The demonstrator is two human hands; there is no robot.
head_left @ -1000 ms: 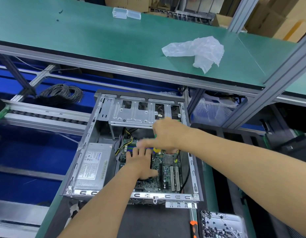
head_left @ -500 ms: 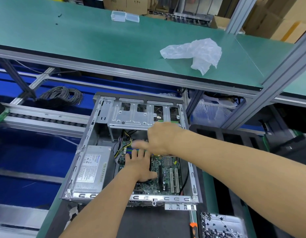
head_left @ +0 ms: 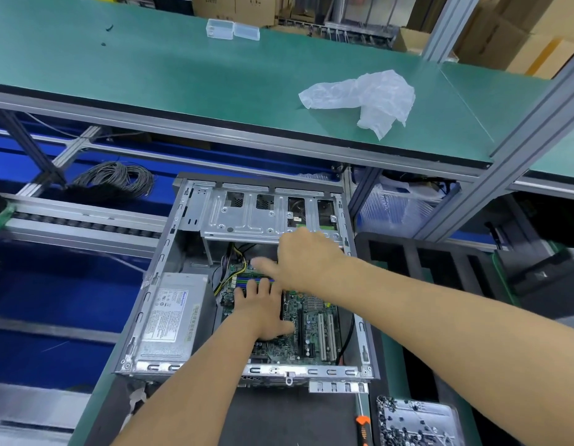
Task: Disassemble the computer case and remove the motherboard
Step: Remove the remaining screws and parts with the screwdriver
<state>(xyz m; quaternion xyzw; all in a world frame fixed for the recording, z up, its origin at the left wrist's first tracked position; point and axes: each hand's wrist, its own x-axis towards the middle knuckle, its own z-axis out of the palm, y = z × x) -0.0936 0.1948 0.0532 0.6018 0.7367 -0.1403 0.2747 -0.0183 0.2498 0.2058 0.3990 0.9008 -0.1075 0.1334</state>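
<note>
Green-matted upper shelf (head_left: 182,75) runs across the top on grey aluminium framing, cardboard boxes (head_left: 536,33) stacked behind it. On the shelf, left to right: two small clear plastic boxes (head_left: 232,29) at the back edge, then a crumpled clear bag (head_left: 369,94). Below the shelf, far left, a coil of grey cable (head_left: 118,180) lies on blue bins by a roller rail (head_left: 70,220). The case (head_left: 182,201) sits open on the lower bench, side panel off. Inside, from the left: PSU (head_left: 169,320) along the left wall, then the motherboard (head_left: 314,329) flat on the case floor, still in the case, with the drive cage (head_left: 263,217) across the far end. Yellow and black wires (head_left: 229,272) run down between PSU and board. Left hand (head_left: 263,312) lies flat on the board — fingers straight and close together, thumb out to the right, gripping nothing. Right hand (head_left: 298,262) crosses above it near the cage edge, index finger extended to the left over the RAM slots, blurred; cannot tell if the other fingers hold anything or if the fingertip touches the board. At bottom right, just beside the case's near corner: an orange-handled screwdriver (head_left: 362,426) and a metal tray (head_left: 440,410) with loose dark screws.
</note>
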